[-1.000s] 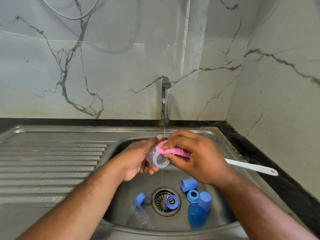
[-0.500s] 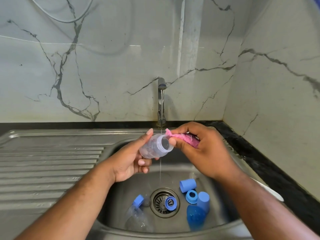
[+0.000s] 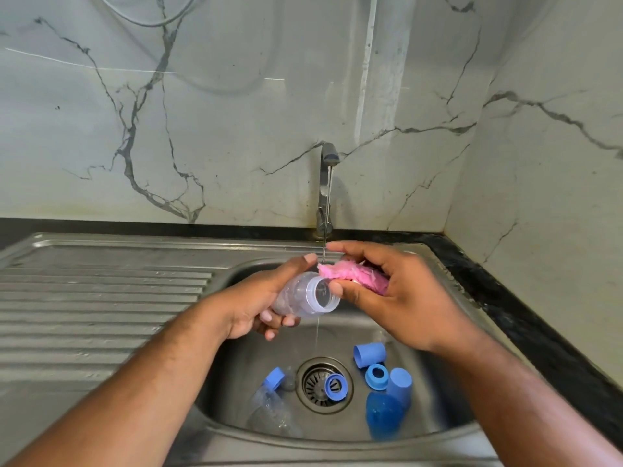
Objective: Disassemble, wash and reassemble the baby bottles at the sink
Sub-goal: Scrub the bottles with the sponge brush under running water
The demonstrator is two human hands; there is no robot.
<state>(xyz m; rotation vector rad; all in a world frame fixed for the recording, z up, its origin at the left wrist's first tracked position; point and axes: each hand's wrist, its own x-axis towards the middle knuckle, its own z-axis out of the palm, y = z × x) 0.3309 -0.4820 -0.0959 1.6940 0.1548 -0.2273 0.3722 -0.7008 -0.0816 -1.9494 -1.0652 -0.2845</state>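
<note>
My left hand (image 3: 259,305) grips a clear baby bottle (image 3: 305,296) on its side over the basin, its open mouth facing right. My right hand (image 3: 401,298) holds the pink brush head (image 3: 350,276) just beside that mouth, under the thin stream from the tap (image 3: 327,183). Down in the sink (image 3: 435,429) lie another clear bottle (image 3: 269,412) with a blue ring (image 3: 274,379), a blue ring (image 3: 335,390) on the drain, a second ring (image 3: 376,375), two blue caps (image 3: 369,354) (image 3: 399,385) and a blue bottle (image 3: 384,417).
A ribbed steel drainboard (image 3: 101,315) stretches to the left of the basin. A black counter edge (image 3: 526,321) runs along the right, below the marble wall. The drain strainer (image 3: 317,382) sits in the basin's middle.
The bottle's mouth has turned from facing me to facing right, and the pink brush head has come off its top to sit beside the opening. Both hands rose slightly.
</note>
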